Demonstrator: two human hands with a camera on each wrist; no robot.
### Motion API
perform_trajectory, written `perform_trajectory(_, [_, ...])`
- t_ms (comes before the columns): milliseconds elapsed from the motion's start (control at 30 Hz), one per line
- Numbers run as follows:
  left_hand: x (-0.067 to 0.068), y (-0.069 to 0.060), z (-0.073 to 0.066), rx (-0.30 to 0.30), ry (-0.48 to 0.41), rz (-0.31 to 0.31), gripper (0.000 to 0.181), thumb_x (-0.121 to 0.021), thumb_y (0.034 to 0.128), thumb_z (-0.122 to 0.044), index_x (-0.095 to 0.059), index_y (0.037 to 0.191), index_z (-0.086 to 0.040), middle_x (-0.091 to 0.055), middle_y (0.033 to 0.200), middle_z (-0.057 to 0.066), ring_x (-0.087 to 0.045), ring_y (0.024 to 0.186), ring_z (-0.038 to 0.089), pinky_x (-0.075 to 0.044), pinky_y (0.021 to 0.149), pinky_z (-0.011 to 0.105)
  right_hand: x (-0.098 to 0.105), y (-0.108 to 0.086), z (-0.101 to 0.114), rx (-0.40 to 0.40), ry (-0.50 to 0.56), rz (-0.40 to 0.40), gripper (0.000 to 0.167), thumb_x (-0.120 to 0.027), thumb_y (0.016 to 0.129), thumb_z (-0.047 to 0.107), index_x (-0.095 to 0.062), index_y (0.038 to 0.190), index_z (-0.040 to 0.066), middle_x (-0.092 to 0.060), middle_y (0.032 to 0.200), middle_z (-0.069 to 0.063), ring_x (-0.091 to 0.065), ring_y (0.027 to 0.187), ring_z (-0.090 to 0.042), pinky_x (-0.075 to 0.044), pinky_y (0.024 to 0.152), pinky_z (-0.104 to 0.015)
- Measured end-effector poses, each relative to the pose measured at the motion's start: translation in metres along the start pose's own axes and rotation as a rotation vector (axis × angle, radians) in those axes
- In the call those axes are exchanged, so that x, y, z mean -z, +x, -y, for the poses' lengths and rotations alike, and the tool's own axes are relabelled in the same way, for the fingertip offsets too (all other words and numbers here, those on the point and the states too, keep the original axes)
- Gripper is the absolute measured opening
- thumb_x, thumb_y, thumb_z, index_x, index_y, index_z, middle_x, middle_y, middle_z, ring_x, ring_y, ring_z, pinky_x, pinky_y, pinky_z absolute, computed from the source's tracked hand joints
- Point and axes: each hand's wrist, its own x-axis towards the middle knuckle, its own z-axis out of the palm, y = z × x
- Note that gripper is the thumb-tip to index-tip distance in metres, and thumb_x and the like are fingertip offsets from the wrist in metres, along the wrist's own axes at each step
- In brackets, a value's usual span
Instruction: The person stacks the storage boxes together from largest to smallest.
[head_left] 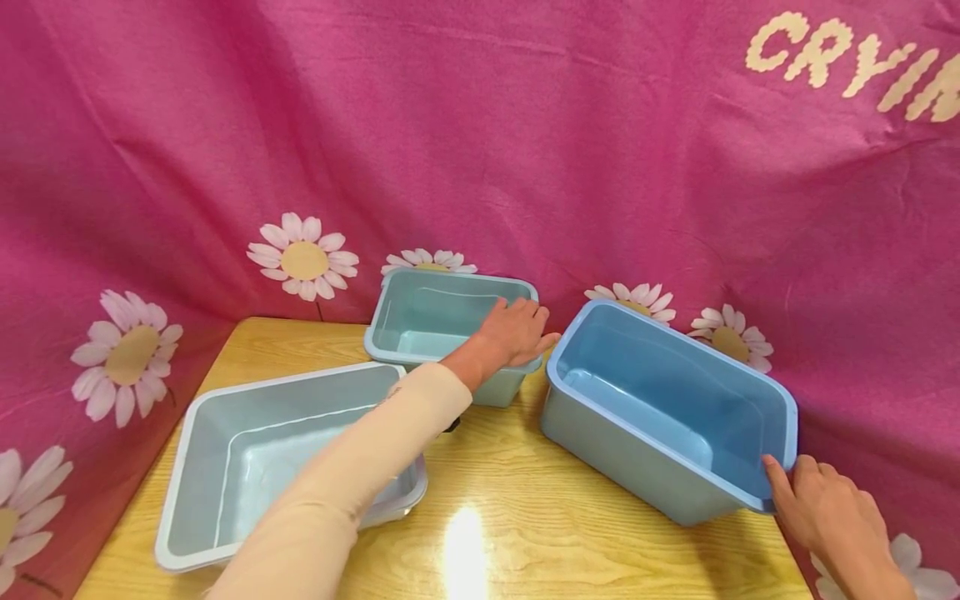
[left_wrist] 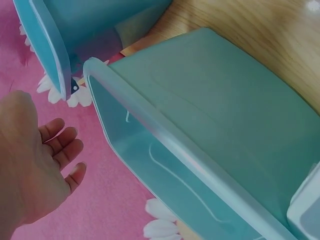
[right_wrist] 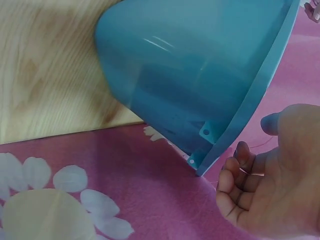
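My left hand [head_left: 513, 333] hovers over the right end of a small teal plastic bin [head_left: 450, 298], its fingers loosely extended. In the left wrist view a gap shows between these fingers and the rim of the teal bin [left_wrist: 210, 105]. At the right, my right hand [head_left: 832, 508] is beside the near right corner of a blue plastic bin [head_left: 622, 467]. Its thumb overlaps the rim in the head view, but the right wrist view shows loosely bent fingers [right_wrist: 235, 192] apart from that rim. Neither hand holds anything.
A larger grey bin [head_left: 300, 408] stands at the left of the wooden table [head_left: 510, 500], partly hidden by my left sleeve [head_left: 360, 475]. All three bins have their open tops upward. A pink cloth [head_left: 480, 150] with daisies and lettering hangs behind the table.
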Motion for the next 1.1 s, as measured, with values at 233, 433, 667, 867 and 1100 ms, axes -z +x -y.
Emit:
perform_trajectory(233, [-0.004, 0.006, -0.008, -0.013, 0.009, 0.001, 0.056, -0.027, 0.1055, -0.053, -0.048, 0.137, -0.011, -0.049, 0.135, 0.003, -0.043, 0.127, 0.020, -0.033, 0.103, 0.042, -0.004, -0.002, -0.004, -0.029, -0.005, 0.070, 0.068, -0.032, 0.104, 0.052, -0.050, 0.090, -0.012, -0.052, 0.075, -0.018, -0.054, 0.069, -0.039, -0.045, 0.068, -0.059])
perform_trajectory(433, [-0.006, 0.009, -0.014, -0.010, 0.002, 0.006, 0.057, -0.027, 0.1052, -0.054, -0.048, 0.138, -0.012, -0.048, 0.139, 0.003, -0.043, 0.127, 0.019, -0.033, 0.102, 0.040, -0.005, -0.003, -0.007, -0.042, 0.003, 0.080, 0.066, -0.031, 0.105, 0.051, -0.050, 0.085, -0.008, -0.052, 0.074, -0.018, -0.055, 0.069, -0.040, -0.045, 0.067, -0.058])
perform_trajectory(667, [-0.008, 0.011, -0.019, -0.009, 0.023, -0.002, 0.053, -0.028, 0.1049, -0.054, -0.051, 0.129, -0.013, -0.052, 0.128, 0.002, -0.046, 0.120, 0.017, -0.036, 0.098, 0.038, -0.006, -0.002, -0.010, -0.063, 0.012, 0.123, 0.067, -0.029, 0.105, 0.053, -0.050, 0.084, -0.007, -0.051, 0.073, -0.016, -0.055, 0.069, -0.039, -0.045, 0.066, -0.058])
perform_trajectory(867, [-0.011, 0.012, -0.021, -0.006, 0.032, 0.001, 0.052, -0.030, 0.1047, -0.054, -0.051, 0.129, -0.013, -0.053, 0.128, 0.002, -0.047, 0.120, 0.017, -0.036, 0.098, 0.038, -0.007, -0.001, -0.011, -0.070, 0.020, 0.171, 0.069, -0.029, 0.105, 0.052, -0.052, 0.092, -0.012, -0.054, 0.077, -0.019, -0.056, 0.071, -0.040, -0.045, 0.068, -0.059])
perform_trajectory(1100, [-0.017, 0.010, -0.024, -0.023, 0.046, 0.012, 0.052, -0.029, 0.1051, -0.054, -0.053, 0.128, -0.014, -0.055, 0.125, 0.001, -0.049, 0.117, 0.017, -0.037, 0.097, 0.037, -0.011, -0.001, -0.014, -0.047, 0.023, 0.155, 0.066, -0.032, 0.105, 0.050, -0.052, 0.093, -0.012, -0.055, 0.080, -0.022, -0.056, 0.072, -0.041, -0.046, 0.068, -0.059])
